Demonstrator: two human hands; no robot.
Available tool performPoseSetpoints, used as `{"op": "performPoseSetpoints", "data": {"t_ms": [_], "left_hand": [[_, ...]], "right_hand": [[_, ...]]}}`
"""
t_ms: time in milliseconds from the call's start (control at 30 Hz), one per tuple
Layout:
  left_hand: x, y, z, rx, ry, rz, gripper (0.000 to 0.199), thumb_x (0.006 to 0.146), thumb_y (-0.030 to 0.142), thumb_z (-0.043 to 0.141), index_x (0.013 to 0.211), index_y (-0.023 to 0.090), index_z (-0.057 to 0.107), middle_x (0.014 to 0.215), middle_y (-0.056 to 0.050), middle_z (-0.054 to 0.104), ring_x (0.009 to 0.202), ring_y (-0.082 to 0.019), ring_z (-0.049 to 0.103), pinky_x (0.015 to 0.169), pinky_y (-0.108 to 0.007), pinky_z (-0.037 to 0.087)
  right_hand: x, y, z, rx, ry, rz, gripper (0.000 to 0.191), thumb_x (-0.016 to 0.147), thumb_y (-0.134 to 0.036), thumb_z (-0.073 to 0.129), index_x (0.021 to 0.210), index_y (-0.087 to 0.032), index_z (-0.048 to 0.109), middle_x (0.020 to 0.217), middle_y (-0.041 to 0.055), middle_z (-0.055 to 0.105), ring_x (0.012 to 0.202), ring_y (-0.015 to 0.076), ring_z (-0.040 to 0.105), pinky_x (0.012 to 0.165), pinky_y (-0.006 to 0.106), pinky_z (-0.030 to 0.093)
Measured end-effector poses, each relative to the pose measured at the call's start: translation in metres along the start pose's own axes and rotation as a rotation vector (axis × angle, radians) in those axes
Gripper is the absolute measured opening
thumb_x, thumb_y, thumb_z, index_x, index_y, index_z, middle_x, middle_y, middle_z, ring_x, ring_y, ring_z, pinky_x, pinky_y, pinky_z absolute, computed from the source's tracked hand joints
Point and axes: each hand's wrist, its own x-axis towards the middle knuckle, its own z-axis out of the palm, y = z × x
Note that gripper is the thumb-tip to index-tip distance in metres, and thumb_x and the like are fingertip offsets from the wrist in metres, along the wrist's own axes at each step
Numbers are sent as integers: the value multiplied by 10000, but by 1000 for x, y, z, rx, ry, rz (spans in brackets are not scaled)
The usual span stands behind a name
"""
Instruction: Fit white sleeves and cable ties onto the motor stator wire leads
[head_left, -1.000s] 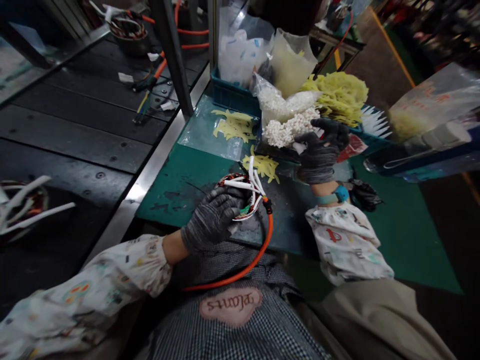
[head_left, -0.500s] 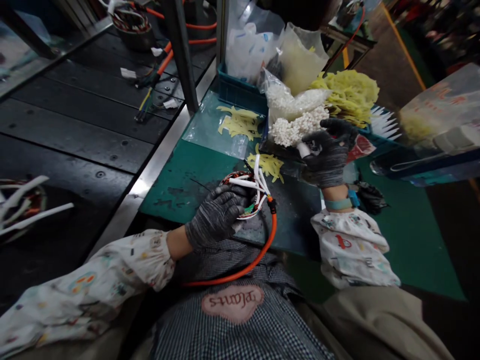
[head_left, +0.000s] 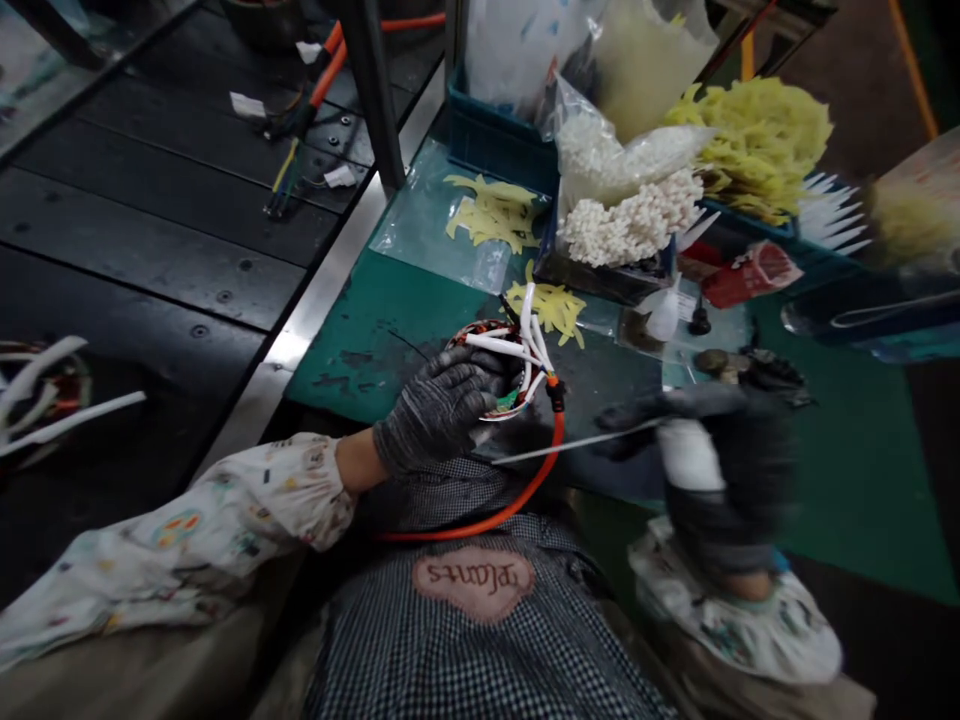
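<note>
A ring-shaped motor stator (head_left: pixel 491 335) with copper windings and a bit of green board rests on the green bench, close to my apron. White sleeved wires (head_left: pixel 534 340) rise from it and meet an orange cable (head_left: pixel 553 445) that curves down to my lap. My left hand (head_left: pixel 442 410), in a dark grey glove, has its fingers curled over the stator's near-left rim. At the right, my blurred right hand (head_left: pixel 697 470) pinches a thin, straight white strand (head_left: pixel 577 440) pointing left toward the cable. Something white (head_left: pixel 691 455) shows on that hand's fingers; its kind is unclear.
Yellow strips (head_left: pixel 547 308) lie just behind the stator. Farther back are blue bins (head_left: pixel 495 140), a bag of small white pieces (head_left: pixel 630 215) and a yellow heap (head_left: pixel 757 140). A red cup-like object (head_left: pixel 752 274) lies at the right. Another stator (head_left: pixel 45 400) sits on the black conveyor.
My right hand has come back from beside the bag of white pieces toward my body, and the thin white strand now shows in it. My left hand stays on the stator.
</note>
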Motion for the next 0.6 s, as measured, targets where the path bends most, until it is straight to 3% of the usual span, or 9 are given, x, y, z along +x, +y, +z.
{"op": "performPoseSetpoints", "data": {"t_ms": [100, 167, 333, 467, 600], "left_hand": [[2, 0, -2, -29, -25, -18, 78, 1007, 245, 705, 1070, 219, 742, 1185, -97, 845, 1155, -258, 795, 1215, -516, 588], [3, 1, -4, -53, -28, -22, 113, 995, 244, 723, 1099, 212, 752, 1206, -103, 843, 1178, -266, 790, 1231, -523, 581], [7, 3, -5, -15, -18, -22, 111, 1016, 250, 665, 1090, 222, 743, 1187, -89, 845, 1138, -253, 798, 1187, -499, 619], [10, 3, -6, 25, -10, -16, 81, 1030, 284, 645, 1004, 263, 719, 1110, -52, 848, 1038, -243, 800, 1099, -508, 673], [12, 5, -10, 31, -28, -6, 102, 1043, 288, 622, 1018, 237, 707, 1080, -77, 845, 1046, -249, 804, 1113, -502, 672]], "right_hand": [[-11, 3, 22, 84, 192, -20, 134, 1057, -301, 759, 1147, -401, 754, 842, -21, 802, 654, 251, 788, 573, 403, 637], [-18, 8, 27, 129, 252, 26, 112, 1013, -290, 811, 1088, -360, 765, 843, -14, 808, 661, 256, 800, 567, 401, 640], [-34, 9, 17, 198, 168, 199, 142, 930, -357, 865, 913, -334, 726, 879, 26, 849, 745, 328, 832, 596, 492, 685], [-35, 4, 14, 222, 209, 170, 188, 926, -406, 865, 860, -349, 698, 758, -1, 809, 616, 301, 783, 526, 471, 662], [-35, 9, 17, 283, 185, 156, 165, 935, -349, 855, 873, -364, 703, 799, -13, 832, 606, 285, 786, 503, 450, 653]]}}
